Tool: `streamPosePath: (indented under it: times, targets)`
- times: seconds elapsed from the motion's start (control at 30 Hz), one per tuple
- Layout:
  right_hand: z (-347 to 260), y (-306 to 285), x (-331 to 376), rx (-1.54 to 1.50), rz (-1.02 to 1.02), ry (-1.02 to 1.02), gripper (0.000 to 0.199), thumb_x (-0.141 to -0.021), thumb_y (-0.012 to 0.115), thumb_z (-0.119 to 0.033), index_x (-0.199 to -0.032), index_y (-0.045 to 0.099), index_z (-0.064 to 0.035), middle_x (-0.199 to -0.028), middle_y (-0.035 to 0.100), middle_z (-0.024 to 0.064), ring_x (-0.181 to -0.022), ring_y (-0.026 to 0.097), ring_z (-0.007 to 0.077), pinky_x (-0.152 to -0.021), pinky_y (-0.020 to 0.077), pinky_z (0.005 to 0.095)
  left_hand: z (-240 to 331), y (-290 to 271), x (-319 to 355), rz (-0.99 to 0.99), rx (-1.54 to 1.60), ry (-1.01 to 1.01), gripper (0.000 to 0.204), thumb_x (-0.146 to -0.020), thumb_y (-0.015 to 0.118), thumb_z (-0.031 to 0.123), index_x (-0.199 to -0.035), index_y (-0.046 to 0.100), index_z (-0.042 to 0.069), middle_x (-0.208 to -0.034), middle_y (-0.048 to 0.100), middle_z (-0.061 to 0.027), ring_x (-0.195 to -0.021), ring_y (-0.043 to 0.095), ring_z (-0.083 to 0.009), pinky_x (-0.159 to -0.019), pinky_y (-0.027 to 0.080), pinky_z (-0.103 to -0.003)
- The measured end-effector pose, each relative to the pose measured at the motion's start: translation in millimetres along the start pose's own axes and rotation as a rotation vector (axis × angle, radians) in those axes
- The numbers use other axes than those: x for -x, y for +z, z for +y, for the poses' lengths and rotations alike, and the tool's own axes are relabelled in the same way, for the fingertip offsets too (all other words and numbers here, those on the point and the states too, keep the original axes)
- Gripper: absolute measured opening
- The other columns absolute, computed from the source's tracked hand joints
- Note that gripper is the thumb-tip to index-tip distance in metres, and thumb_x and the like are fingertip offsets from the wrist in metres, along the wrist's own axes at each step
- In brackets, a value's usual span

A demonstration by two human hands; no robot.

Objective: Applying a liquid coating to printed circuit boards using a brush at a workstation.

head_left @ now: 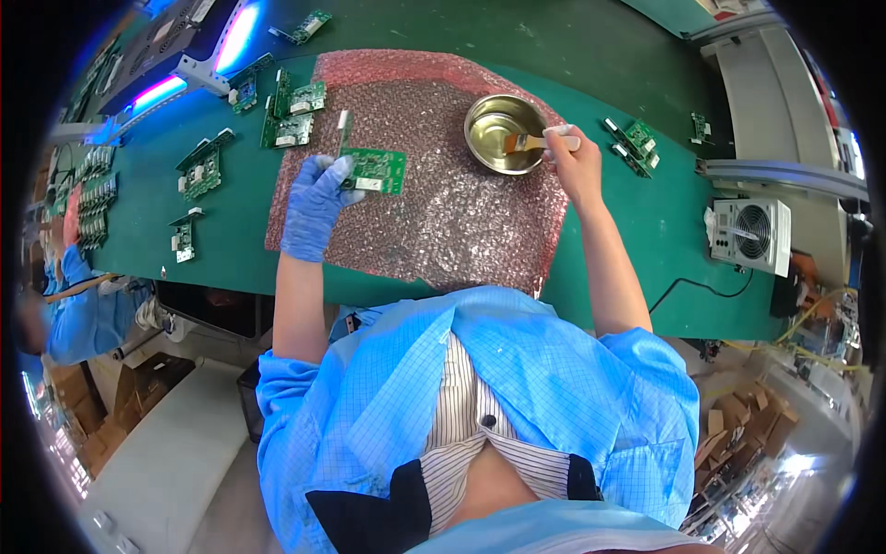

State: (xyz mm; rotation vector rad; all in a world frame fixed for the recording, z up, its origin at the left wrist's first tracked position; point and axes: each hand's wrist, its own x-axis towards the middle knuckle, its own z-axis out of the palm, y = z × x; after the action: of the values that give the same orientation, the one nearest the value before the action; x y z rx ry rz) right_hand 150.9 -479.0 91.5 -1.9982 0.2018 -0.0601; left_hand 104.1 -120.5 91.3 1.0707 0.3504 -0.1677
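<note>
My left hand (316, 205), in a blue glove, grips a green circuit board (377, 168) by its left edge, above a pink bubble-wrap sheet (415, 231). A smaller upright board sticks up from that board's left end. My right hand (576, 166), with white coverings on some fingertips, is closed around the pale handle of a flat brush (526, 143). The brush's bristle end dips inside a round metal bowl (476, 159) of yellowish clear liquid. The bowl rests on the far right part of the sheet.
Several circuit boards (199, 171) lie on the green mat (231, 249) at left, and a few more boards (635, 146) at right. A lit machine (175, 55) stands far left. At right are a white fan unit (752, 231) and its black cable. Another person's blue sleeve (88, 314) shows at far left.
</note>
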Motion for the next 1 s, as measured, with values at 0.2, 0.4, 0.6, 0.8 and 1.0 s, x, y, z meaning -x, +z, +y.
streamPosePath:
  times: [0.2,0.4,0.6,0.8,1.0]
  targets:
    - [-1,-5,-2,0.037,0.010,-0.030,0.023,-0.084,0.059,-0.023,-0.084,0.063,-0.0003,-0.062,0.063,0.0049,-0.054,0.058,0.0097,-0.050,0.0452,0.0266,-11,16,-16,-0.124,0.152,-0.070,0.016,-0.081,0.066,0.009,-0.095,0.058,0.009,-0.090,0.063,-0.0074,-0.080,0.065,-0.0214,-0.066,0.058,-0.035]
    - [-18,-54,7,-0.074,-0.020,-0.010,0.020,-0.088,0.058,-0.022,-0.088,0.063,-0.0029,-0.067,0.060,0.0001,-0.056,0.054,0.0051,-0.048,0.0408,0.0186,-4,31,-27,-0.170,0.049,-0.098,0.022,-0.081,0.067,0.012,-0.099,0.056,0.006,-0.090,0.063,-0.0086,-0.080,0.065,-0.0195,-0.064,0.058,-0.030]
    - [-39,-81,17,-0.086,0.018,0.014,0.022,-0.088,0.059,-0.024,-0.091,0.063,-0.0025,-0.069,0.061,0.0013,-0.059,0.055,0.0051,-0.049,0.0407,0.0187,-2,53,-43,-0.205,-0.076,-0.100,0.039,-0.082,0.066,0.024,-0.111,0.055,0.001,-0.099,0.063,-0.0102,-0.088,0.065,-0.0195,-0.071,0.057,-0.032]
    - [-54,-58,21,-0.227,-0.201,-0.146,0.022,-0.087,0.063,-0.023,-0.100,0.064,-0.0046,-0.078,0.062,-0.0003,-0.066,0.056,0.0052,-0.057,0.0446,0.0195,-8,81,-56,-0.373,-0.157,-0.204,0.046,-0.081,0.068,0.031,-0.114,0.057,0.001,-0.105,0.062,-0.0110,-0.093,0.063,-0.0195,-0.078,0.056,-0.035]
    - [-62,-40,15,-0.301,-0.475,-0.207,0.023,-0.086,0.064,-0.017,-0.104,0.062,-0.0026,-0.084,0.063,0.0008,-0.074,0.055,0.0071,-0.066,0.0461,0.0218,-7,97,-55,-0.432,-0.278,-0.205,0.053,-0.078,0.070,0.036,-0.116,0.057,0.001,-0.109,0.061,-0.0108,-0.098,0.062,-0.0201,-0.078,0.055,-0.035]
